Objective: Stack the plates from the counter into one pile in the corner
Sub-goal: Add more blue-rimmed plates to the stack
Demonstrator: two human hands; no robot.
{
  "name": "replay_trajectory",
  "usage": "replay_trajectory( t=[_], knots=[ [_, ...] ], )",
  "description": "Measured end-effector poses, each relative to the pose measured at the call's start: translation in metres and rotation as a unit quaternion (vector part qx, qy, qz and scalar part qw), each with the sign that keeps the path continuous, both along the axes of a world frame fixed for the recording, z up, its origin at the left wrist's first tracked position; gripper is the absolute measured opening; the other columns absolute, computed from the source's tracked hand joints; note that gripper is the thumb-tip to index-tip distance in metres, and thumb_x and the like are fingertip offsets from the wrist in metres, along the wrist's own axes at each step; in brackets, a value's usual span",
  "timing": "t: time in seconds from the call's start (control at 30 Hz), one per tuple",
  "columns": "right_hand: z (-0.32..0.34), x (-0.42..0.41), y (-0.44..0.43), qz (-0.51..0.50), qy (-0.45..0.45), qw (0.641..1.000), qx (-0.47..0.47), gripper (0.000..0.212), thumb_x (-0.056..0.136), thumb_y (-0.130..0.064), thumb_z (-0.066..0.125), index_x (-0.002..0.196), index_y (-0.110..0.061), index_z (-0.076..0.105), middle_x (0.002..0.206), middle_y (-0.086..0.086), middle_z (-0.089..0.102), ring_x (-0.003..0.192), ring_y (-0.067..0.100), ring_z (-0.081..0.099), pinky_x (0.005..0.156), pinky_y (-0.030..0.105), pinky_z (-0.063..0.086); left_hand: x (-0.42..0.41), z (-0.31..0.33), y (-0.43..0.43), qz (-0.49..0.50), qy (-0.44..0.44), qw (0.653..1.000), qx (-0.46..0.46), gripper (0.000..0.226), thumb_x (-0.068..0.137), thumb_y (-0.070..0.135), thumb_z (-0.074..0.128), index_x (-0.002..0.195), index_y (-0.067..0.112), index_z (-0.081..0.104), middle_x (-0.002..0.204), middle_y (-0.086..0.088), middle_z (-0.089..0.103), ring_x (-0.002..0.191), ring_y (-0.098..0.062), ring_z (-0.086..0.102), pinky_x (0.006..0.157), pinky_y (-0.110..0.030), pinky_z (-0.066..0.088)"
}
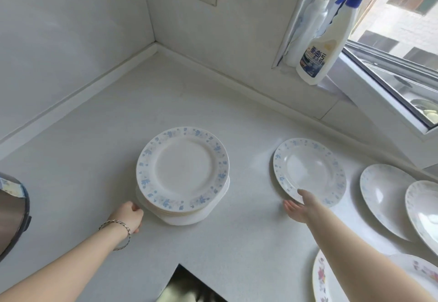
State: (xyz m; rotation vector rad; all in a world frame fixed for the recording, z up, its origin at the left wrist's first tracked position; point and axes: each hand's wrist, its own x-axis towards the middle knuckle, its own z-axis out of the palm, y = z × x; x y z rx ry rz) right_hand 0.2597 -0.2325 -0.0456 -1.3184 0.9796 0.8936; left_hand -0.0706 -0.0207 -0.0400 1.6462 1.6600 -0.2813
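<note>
Roughly mid-counter, well out from the back corner, a pile of plates (182,173) with blue-flowered rims sits on the white counter (94,159). Its lower plates jut out toward the near side, so the pile is not square. The left hand (129,216) curls its fingers onto the pile's near-left edge. Toward the counter's right edge lies a single matching plate (309,171). The right hand (301,204) has its thumb on the near rim and its fingers straight at the edge; whether the pinch has closed cannot be told.

Likely risks: a glossy plate lifted by one rim may slip, and one set off-centre on the uneven pile could slide or chip.

Two more plates (384,197) lie at the right edge and a floral plate (324,282) at the near right. All plates are empty. A spray bottle (324,41) stands on the sill, its contents hidden.
</note>
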Motion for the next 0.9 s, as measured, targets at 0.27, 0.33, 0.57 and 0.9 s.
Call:
replay_trajectory(
  t=[0.27, 0.33, 0.57, 0.9],
  knots=[
    [-0.029, 0.004, -0.003, -0.115, -0.066, 0.985, 0.112, 0.021, 0.097, -0.016, 0.045, 0.108, 0.000, 0.054, 0.144, 0.005, 0.044, 0.136, 0.018, 0.040, 0.113, 0.028, 0.031, 0.018, -0.001, -0.009, 0.002, -0.011, 1.000, -0.007, 0.023, 0.090, 0.009, 0.041, 0.069, 0.017, 0.045, 0.061, -0.008, 0.061, 0.055, -0.024, 0.059, 0.070, -0.029, 0.047],
    [-0.031, 0.005, -0.003, -0.153, -0.079, 0.975, 0.138, 0.020, 0.098, -0.010, 0.042, 0.100, 0.007, 0.052, 0.136, 0.012, 0.051, 0.134, 0.021, 0.042, 0.112, 0.028, 0.033, 0.020, 0.000, -0.008, 0.002, -0.013, 1.000, -0.005, 0.024, 0.090, 0.009, 0.041, 0.068, 0.018, 0.044, 0.059, -0.007, 0.061, 0.054, -0.023, 0.059, 0.065, -0.028, 0.044],
    [-0.007, 0.008, -0.009, -0.111, -0.079, 0.985, 0.107, 0.010, 0.091, 0.007, 0.048, 0.095, 0.001, 0.055, 0.096, 0.006, 0.063, 0.068, 0.017, 0.058, 0.091, 0.029, 0.050, 0.015, -0.003, -0.007, 0.002, -0.013, 1.000, -0.013, 0.019, 0.091, 0.010, 0.040, 0.073, 0.016, 0.046, 0.062, -0.003, 0.060, 0.050, -0.019, 0.056, 0.053, -0.021, 0.039],
    [0.055, -0.051, 0.013, 0.184, -0.142, 0.951, 0.203, 0.023, 0.087, 0.009, 0.048, 0.095, -0.008, 0.060, 0.072, 0.001, 0.076, 0.063, 0.014, 0.074, 0.052, 0.021, 0.057, 0.001, -0.007, 0.001, 0.039, -0.024, 0.999, -0.025, 0.010, 0.092, 0.009, 0.038, 0.089, 0.009, 0.048, 0.062, -0.003, 0.057, 0.051, -0.019, 0.055, 0.047, -0.021, 0.032]
  ],
)
